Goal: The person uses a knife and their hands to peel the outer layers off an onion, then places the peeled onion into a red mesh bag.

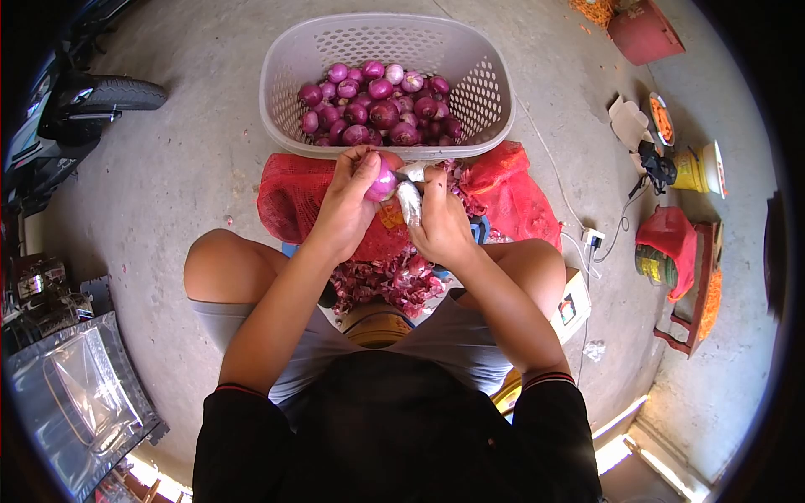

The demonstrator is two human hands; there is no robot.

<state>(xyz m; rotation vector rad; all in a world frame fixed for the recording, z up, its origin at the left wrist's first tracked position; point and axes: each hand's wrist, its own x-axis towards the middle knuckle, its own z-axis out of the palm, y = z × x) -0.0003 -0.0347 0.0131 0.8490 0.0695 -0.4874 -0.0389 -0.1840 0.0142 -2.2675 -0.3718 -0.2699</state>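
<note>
Between my two hands is a red onion (pixel 381 183), purple and shiny. My left hand (pixel 348 201) grips it from the left side, thumb on top. On the right, my right hand (pixel 442 218) has white wrapping on its thumb and index finger, and these press around a small dark tool, perhaps a knife, against the onion; its shape is mostly hidden. Below the hands lies a heap of onion skins (pixel 390 285). Just beyond them stands a grey plastic basket (pixel 277 84) holding several red onions (pixel 384 115).
Red mesh sacks (pixel 289 197) lie beside the skins. A motorcycle wheel (pixel 126 93) is at upper left. To the right are a power socket (pixel 593 238) with cables, a yellow bucket (pixel 691 170), a wooden stool (pixel 703 293) and a red container (pixel 644 33).
</note>
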